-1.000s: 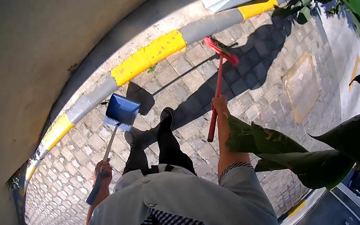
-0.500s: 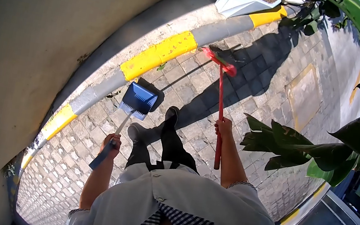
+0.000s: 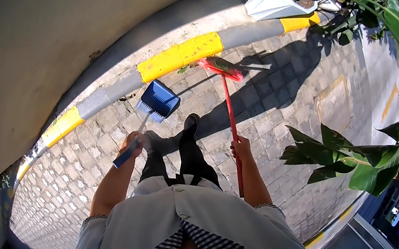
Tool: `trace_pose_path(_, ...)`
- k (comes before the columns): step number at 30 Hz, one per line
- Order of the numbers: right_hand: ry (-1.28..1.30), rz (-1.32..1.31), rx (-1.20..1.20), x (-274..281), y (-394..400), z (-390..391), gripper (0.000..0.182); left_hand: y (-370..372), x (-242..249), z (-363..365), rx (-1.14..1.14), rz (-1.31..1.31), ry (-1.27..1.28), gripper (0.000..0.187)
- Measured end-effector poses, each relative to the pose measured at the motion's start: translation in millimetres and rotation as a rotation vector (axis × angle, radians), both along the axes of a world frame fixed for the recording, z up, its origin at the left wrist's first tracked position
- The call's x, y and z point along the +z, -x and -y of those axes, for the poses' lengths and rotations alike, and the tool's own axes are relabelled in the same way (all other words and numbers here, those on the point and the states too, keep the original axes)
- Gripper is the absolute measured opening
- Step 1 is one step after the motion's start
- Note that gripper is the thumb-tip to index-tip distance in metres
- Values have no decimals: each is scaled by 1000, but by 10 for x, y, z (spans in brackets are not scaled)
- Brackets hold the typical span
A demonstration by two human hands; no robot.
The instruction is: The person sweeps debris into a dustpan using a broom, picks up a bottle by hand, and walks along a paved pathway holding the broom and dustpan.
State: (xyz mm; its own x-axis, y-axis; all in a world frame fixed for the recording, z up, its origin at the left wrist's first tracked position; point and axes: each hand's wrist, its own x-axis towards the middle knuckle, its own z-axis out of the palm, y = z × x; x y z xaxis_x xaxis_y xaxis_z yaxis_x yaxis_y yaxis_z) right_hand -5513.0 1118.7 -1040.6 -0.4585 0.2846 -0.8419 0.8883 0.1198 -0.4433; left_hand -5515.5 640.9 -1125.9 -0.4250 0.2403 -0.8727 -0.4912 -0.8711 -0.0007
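Note:
My left hand (image 3: 133, 143) is closed round the handle of a long-handled blue dustpan (image 3: 159, 99). Its toothed pan lies beside the kerb, just ahead of my feet. In my right hand (image 3: 241, 148) is a broom with a red handle (image 3: 230, 109), fingers wrapped round the upper part of the stick. The broom's red bristle head (image 3: 222, 68) is over the paving close to the yellow kerb section, ahead and to the right of the dustpan. A small green leaf (image 3: 182, 70) lies at the foot of the kerb between the two.
A yellow and grey kerb (image 3: 179, 57) curves along a beige wall (image 3: 36, 53). A white planter (image 3: 277, 2) stands on the kerb side at the top. Large green leaves (image 3: 359, 158) reach in from the right. Stone paving (image 3: 78, 178) carries my shadow.
The broom head has swung left toward the kerb and dustpan. The dustpan has shifted and turned slightly to the right, with my left hand raised a little.

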Motion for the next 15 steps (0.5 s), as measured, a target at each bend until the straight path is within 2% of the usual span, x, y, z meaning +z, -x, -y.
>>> trace_pose_path(3,-49,-30,-20,28,-81,168,18,-81,-16,107,14,-38,-27,17)
trace_pose_path(5,-73,-14,-17,-34,-8,289,17,-121,-21,168,37,48,-7,19)
trace_pose_path(8,-147,2,52,-241,53,572,13,-16,496,91,4,16,67,21)
trace_pose_path(11,-267,-9,265,-439,-56,898,11,-107,193,346,-6,-29,4,18)
trace_pose_path(13,-297,-131,356,-663,-359,990,11,-148,77,392,74,11,38,13)
trace_pose_path(15,-246,-70,401,-399,-534,1090,12,-266,-9,439,73,-51,91,12)
